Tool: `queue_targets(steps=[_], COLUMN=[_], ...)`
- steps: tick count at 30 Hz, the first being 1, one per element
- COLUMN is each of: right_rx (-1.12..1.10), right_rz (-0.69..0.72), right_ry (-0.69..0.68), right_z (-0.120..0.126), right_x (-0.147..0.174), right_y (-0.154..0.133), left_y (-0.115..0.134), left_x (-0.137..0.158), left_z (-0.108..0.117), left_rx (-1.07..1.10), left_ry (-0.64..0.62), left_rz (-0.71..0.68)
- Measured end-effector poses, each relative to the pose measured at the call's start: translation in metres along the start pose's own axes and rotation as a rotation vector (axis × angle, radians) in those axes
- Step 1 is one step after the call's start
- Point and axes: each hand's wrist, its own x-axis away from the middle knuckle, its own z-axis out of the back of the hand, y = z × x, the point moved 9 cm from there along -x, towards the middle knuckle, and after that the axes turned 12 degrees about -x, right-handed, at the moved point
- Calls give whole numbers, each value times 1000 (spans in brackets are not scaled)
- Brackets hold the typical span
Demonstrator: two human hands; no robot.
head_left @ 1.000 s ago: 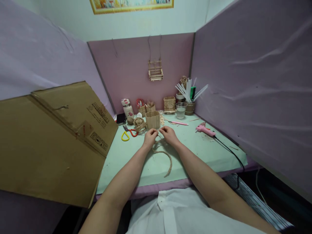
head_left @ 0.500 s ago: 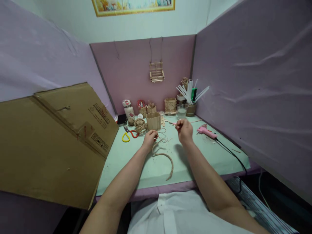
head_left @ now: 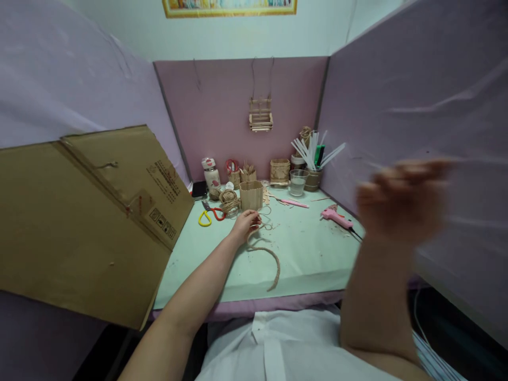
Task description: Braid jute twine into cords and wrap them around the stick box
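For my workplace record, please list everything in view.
Table: one, pale green, centre
Cord: one, tan, front
Container: one, tan, middle
Twine balls: several, brown, left of container
Scissors: one, red and yellow, left
Flat object: one, black, back left
Bottle: one, white, back left
Holders: two, tan, back
Woven box: one, tan, back
Cup: one, clear, back right
Sticks: several, white, back right
Slim tool: one, pink, middle
Glue gun: one, pink, right
Cardboard: one, brown, left
Rack: one, tan, hanging behind
Panels: three, purple, around table
Picture: one, gold, top
Left grip: one, bare, holding cord
Right grip: one, blurred, raised right
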Motion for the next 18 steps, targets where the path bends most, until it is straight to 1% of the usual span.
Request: queue_targets(steps=[1, 2, 3, 4, 5, 6, 7, 8, 10, 12, 14, 16, 18], right_rx=[-27, 18, 100, 176, 241, 288, 329, 373, 444, 463, 452, 457, 484], right_rz=[-80, -181, -308, -403, -467, -502, -521, -520, -443, -351, -300, -281, -262], right_ry=[-3, -34, -119, -197, -254, -291, -311, -330, -418, -522, -593, -612, -589], right_z=[-14, -28, -44, -57, -64, -68, -68, -68, -72, -79, -85, -87, -86], right_x=[-3, -1, 5, 15, 27, 40, 52, 63, 79, 87, 90, 89, 86], right_y=[33, 71, 111, 148, 179, 204, 223, 236, 243, 237, 228, 223, 222], left_y=[-1, -1, -2, -3, -5, -6, -8, -10, -13, -15, -17, -17, -16], left_x=[-1, -2, -4, -5, -7, -9, -10, -12, -13, -14, -14, -13, -13], left_z=[1, 3, 4, 7, 9, 11, 13, 15, 17, 18, 18, 17, 15], left_rx=[25, 55, 88, 120, 153, 185, 217, 248, 304, 347, 368, 362, 315], left_ry=[0, 1, 7, 16, 29, 44, 61, 76, 91, 94, 94, 86, 67], left_rz=[3, 6, 10, 16, 24, 34, 45, 58, 89, 124, 155, 167, 152])
